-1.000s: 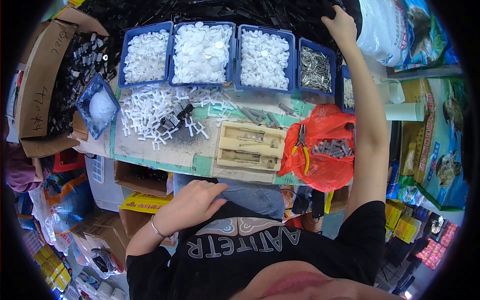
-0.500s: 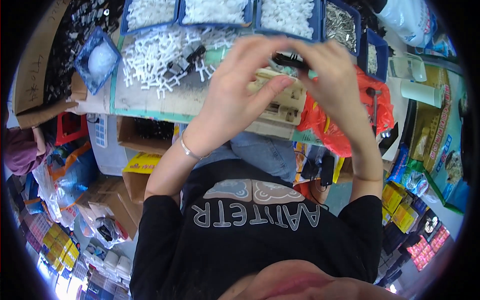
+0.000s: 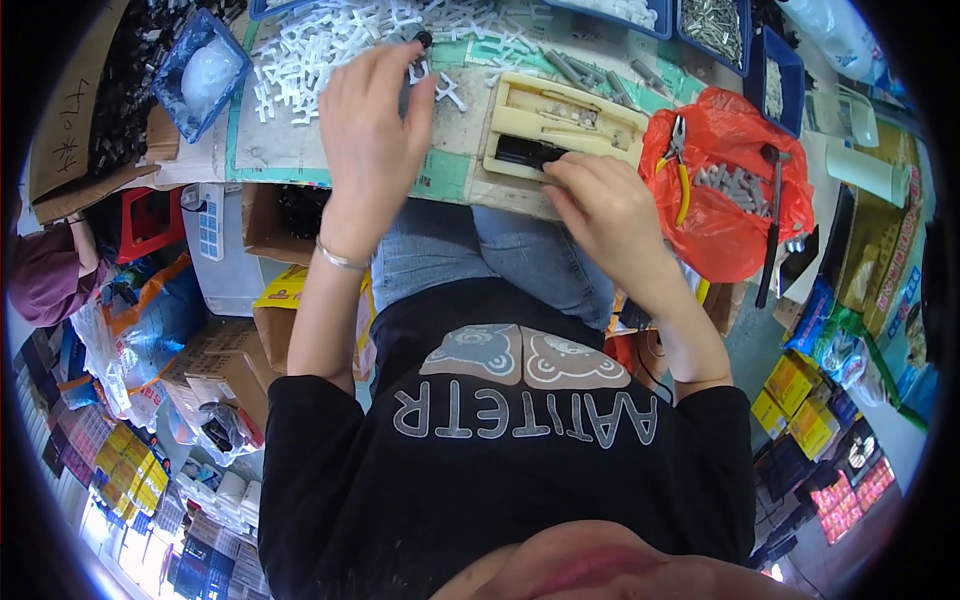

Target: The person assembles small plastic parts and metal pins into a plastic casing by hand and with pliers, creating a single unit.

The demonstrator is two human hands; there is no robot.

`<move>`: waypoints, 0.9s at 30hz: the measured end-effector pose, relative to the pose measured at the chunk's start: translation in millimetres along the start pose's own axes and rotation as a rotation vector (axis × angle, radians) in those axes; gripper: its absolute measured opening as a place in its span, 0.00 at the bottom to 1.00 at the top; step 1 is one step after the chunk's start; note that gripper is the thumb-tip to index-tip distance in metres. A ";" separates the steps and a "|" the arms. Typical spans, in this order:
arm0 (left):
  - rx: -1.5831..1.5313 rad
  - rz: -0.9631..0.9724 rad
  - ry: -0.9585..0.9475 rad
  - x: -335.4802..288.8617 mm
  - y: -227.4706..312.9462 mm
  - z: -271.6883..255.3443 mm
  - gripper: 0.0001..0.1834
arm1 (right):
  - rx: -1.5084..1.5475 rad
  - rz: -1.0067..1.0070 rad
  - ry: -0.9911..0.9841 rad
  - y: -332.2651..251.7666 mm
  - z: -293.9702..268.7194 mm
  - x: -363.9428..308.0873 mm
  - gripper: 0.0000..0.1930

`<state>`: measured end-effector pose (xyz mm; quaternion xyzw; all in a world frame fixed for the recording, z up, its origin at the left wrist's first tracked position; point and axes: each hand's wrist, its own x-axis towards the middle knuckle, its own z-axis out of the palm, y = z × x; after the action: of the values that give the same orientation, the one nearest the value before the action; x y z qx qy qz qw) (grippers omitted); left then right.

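Observation:
My right hand (image 3: 610, 200) is at the near side of a cream plastic fixture (image 3: 625, 124). Its thumb and fingers pinch the right end of a black oblong part (image 3: 522, 151), which lies in the fixture's near slot. Over to the left, my left hand (image 3: 372, 135) is curled at the edge of a pile of white plastic pieces (image 3: 300, 65). Between its thumb and fingers is a black-and-grey part (image 3: 421, 42), mostly hidden by the hand. One white branched piece (image 3: 451, 91) lies beside my left thumb.
Right of the fixture, a red plastic bag (image 3: 725, 255) bears pliers (image 3: 680, 170), grey pieces and a black-handled tool (image 3: 773, 220). Grey rods (image 3: 570, 70) lie behind the fixture. Blue bins (image 3: 745, 45) line the back; another blue bin (image 3: 222, 95) holds a clear bag at left.
My hands have parted from together above the table. The right has lowered with the black part to the fixture; the left has gone left to the white pile. The view has shifted.

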<state>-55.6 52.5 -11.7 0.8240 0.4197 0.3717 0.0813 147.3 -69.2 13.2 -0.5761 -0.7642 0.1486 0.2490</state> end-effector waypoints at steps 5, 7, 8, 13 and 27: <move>0.392 0.014 -0.153 28.1 -4.4 5.6 0.14 | 0.153 0.134 -0.042 2.9 -2.4 12.9 0.08; 0.378 0.035 -0.121 29.0 -14.9 10.1 0.13 | 0.143 0.122 -0.049 1.9 -5.2 13.5 0.08; 0.399 0.053 -0.121 30.6 -17.1 10.6 0.12 | 0.137 0.105 -0.056 1.3 -6.6 14.1 0.08; 0.102 -0.092 -0.054 22.9 -30.1 11.5 0.11 | 0.341 0.338 -0.069 3.7 -20.0 17.7 0.08; -0.869 -0.529 -0.050 -1.6 5.4 3.2 0.12 | 0.263 -0.152 0.283 -1.7 28.5 88.5 0.15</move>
<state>-50.7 48.4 -12.4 0.5882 0.4184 0.4588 0.5181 111.5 16.5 9.0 -0.4943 -0.7370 0.1451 0.4376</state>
